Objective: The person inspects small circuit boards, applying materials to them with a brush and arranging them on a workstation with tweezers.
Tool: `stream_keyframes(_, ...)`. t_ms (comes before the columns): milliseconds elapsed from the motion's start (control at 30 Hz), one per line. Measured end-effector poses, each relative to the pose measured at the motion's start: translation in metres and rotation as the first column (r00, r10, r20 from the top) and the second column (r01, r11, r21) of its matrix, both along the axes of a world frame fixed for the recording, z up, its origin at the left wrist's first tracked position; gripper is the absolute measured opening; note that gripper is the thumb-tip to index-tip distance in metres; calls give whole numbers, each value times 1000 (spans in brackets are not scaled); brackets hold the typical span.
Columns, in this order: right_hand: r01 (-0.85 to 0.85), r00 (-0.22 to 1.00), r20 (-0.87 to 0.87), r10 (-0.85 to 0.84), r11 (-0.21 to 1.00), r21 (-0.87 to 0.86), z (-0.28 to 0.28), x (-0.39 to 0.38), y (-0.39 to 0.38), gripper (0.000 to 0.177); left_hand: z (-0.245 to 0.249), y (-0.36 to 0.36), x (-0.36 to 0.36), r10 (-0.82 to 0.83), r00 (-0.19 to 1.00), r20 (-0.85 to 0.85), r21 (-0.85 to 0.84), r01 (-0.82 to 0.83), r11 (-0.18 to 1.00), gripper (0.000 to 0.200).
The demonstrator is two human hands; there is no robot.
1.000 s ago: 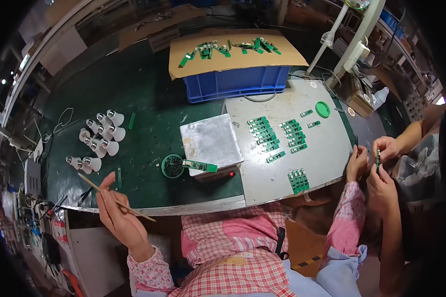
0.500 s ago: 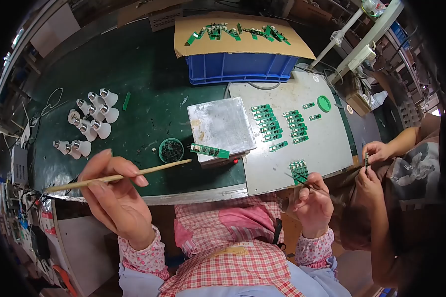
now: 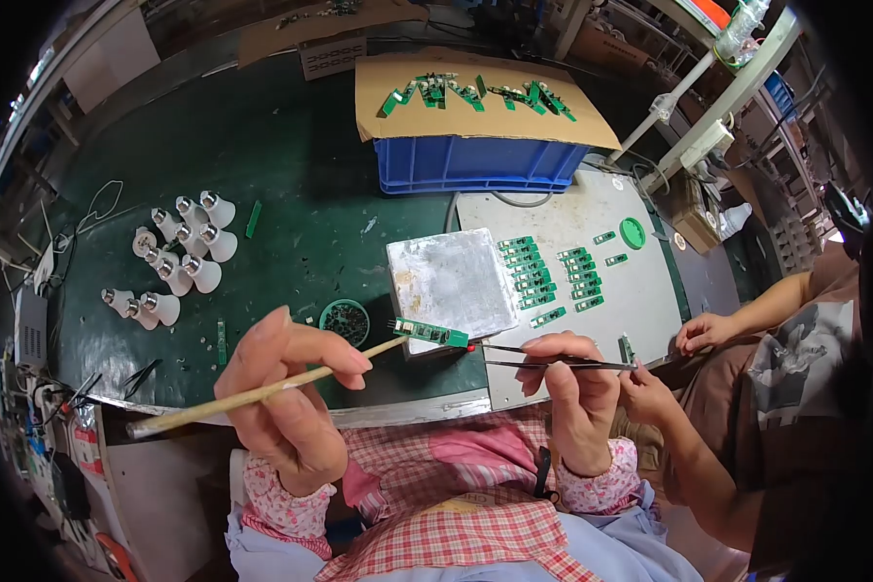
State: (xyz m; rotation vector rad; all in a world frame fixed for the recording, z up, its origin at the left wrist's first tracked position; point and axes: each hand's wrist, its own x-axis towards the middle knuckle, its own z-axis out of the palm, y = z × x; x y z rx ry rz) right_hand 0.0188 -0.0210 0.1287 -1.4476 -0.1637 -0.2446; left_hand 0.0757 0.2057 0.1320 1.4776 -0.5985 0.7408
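My left hand (image 3: 286, 398) is closed around a thin wooden stick (image 3: 213, 405), whose far tip reaches the front edge of a metal block (image 3: 453, 276). A green circuit board (image 3: 432, 334) lies along that edge, its right end overhanging, close to the stick tip. In my right hand (image 3: 579, 388) is a pair of dark tweezers (image 3: 613, 366), pointing left. Their tips are apart, just right of the board and a small red part (image 3: 471, 347); nothing shows between them. A small round bowl (image 3: 323, 315) of black parts stands left of the block.
White bulb housings (image 3: 209, 244) stand at the left. Rows of circuit boards (image 3: 532, 276) lie on a grey plate (image 3: 495, 215). Behind, cardboard (image 3: 398, 136) with more boards covers a blue crate (image 3: 475, 163). At right, a co-worker's hand (image 3: 650, 398) holds a small board (image 3: 628, 347).
My right hand has moved left with the tweezers, from the grey plate to beside the block. My left hand and the stick have shifted right. The co-worker's hands have separated.
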Motion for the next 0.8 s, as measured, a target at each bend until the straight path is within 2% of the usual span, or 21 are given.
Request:
stream_keyframes(33, 25, 998, -58, -22, 999, 39, 5, -1, 5, 20, -1, 3, 3, -60, 998, 2, 4, 60, 998, 39)
stream_keyframes(133, 64, 995, -63, -75, 984, -166, -2, -1, 3, 23, 5, -10, 4, -5, 999, -50, -21, 4, 1000, 37)
stream_keyframes(167, 91, 995, -28, -98, 978, -187, -5, 0, 3, 30, 5, -9, 6, -32, 998, -57, 13, 33, 999, 35)
stream_keyframes(267, 163, 975, 200, -92, 912, -377, -6, 3, -3, 32, 5, -6, 12, -89, 993, -76, 66, 94, 993, 32)
stream_keyframes(367, 217, 958, 255, -132, 915, -341, -4, 6, 0, 33, 4, -12, 18, -126, 988, -86, 31, 129, 991, 30)
stream_keyframes(467, 157, 966, 248, -76, 933, -324, -12, 4, -5, 32, 1, -13, 24, -185, 978, -92, 37, 189, 981, 29)
stream_keyframes(567, 121, 992, 52, -115, 986, -116, -18, -5, -4, 31, 2, -16, 27, -161, 982, -100, 99, 171, 980, 29)
stream_keyframes(633, 122, 992, 22, -121, 989, -78, -19, -7, -4, 31, 5, -17, 28, -121, 987, -107, 175, 138, 975, 31)
stream_keyframes(800, 131, 991, -10, -132, 991, -35, -25, -10, -8, 30, 1, -18, 29, -193, 977, -94, 107, 203, 973, 26)
